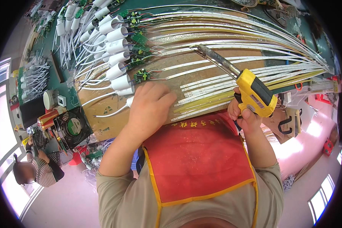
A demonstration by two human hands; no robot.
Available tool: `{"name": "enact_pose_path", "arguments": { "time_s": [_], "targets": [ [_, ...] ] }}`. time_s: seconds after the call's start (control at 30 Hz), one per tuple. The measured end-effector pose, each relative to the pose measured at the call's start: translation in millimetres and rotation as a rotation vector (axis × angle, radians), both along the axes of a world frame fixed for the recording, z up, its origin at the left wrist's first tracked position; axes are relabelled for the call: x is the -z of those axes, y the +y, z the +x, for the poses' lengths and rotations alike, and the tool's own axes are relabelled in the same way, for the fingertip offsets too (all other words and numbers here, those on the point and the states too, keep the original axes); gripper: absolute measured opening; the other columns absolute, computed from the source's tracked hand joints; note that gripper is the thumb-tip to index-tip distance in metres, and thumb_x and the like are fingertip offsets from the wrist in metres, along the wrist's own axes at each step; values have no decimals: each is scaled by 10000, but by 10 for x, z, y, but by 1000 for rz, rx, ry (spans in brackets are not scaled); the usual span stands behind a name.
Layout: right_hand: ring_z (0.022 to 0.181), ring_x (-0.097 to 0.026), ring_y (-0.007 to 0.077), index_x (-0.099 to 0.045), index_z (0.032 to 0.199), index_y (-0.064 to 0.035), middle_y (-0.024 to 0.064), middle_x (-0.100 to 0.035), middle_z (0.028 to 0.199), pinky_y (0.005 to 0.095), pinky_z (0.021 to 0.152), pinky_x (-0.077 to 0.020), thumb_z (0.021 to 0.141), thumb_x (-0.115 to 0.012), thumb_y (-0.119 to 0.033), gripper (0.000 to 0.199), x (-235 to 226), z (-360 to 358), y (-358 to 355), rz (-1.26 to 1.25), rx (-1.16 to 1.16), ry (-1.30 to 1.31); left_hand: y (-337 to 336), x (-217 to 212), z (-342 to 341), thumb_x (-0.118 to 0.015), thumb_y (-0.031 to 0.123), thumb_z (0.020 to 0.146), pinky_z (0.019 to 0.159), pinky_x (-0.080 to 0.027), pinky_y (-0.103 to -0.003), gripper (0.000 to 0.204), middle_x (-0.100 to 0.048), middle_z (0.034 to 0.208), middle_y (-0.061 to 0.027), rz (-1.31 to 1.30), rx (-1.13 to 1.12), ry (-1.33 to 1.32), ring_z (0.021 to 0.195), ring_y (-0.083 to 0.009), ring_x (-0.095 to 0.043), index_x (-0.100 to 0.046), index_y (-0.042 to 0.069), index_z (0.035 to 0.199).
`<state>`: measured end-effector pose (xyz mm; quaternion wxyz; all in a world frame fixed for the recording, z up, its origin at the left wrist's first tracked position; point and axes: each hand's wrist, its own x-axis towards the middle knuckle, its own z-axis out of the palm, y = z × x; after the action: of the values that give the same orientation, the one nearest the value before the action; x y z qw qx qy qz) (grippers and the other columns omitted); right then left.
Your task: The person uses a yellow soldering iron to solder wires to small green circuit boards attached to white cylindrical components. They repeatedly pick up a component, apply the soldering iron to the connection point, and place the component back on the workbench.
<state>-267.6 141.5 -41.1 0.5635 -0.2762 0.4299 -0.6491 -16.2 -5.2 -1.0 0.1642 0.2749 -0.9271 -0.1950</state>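
Observation:
My right hand (247,117) grips a yellow and black soldering gun (257,93). Its metal barrel and tip point up and left, above the white LED strips (209,84). My left hand (152,106) is closed at the near end of the row of housings. From under that hand a white cylindrical housing (129,101) sticks out, with a white cable (112,113) trailing left. My fingers cover its other end. Just beyond lie more white housings (121,83) with green circuit boards (141,75). Thin wires join several boards to strips that run off to the right.
A brown board (98,127) lies under the work on the green bench. To the left stand a black fan (71,127) and a pile of white-cabled parts (36,78). More housings heap at the far left. Another person (40,167) sits at the lower left.

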Motion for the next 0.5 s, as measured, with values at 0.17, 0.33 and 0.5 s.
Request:
{"name": "enact_pose_path", "arguments": {
  "time_s": [0.17, 0.33, 0.5],
  "targets": [
    [539, -453, 130, -446, 1355, 25, 26, -478, 658, 258, 503, -382, 825, -759, -403, 750, 0, -1, 1, 1, -7, -10, -10, -75, 1, -681, 33, 712, 768, -467, -399, 206, -602, 921, -61, 15, 30, -76, 898, -288, -575, -664, 102, 905],
    [542, -456, 128, -444, 1358, 25, 27, -483, 660, 256, 505, -384, 823, -761, -410, 758, -14, -13, -8, 3, -27, -6, -2, -108, 2, -688, 55, 737, 761, -466, -396, 214, -600, 922, -62, -26, 19, -108, 892, -289, -575, -678, 98, 946],
    [538, -446, 125, -447, 1354, 21, 23, -478, 664, 254, 506, -385, 823, -761, -411, 753, -20, 1, -11, -3, -8, 4, 62, 10, -45, -715, 79, 767, 744, -469, -392, 165, -611, 880, -66, -27, -147, -20, 843, -288, -587, -703, 91, 931]
  ]
}}
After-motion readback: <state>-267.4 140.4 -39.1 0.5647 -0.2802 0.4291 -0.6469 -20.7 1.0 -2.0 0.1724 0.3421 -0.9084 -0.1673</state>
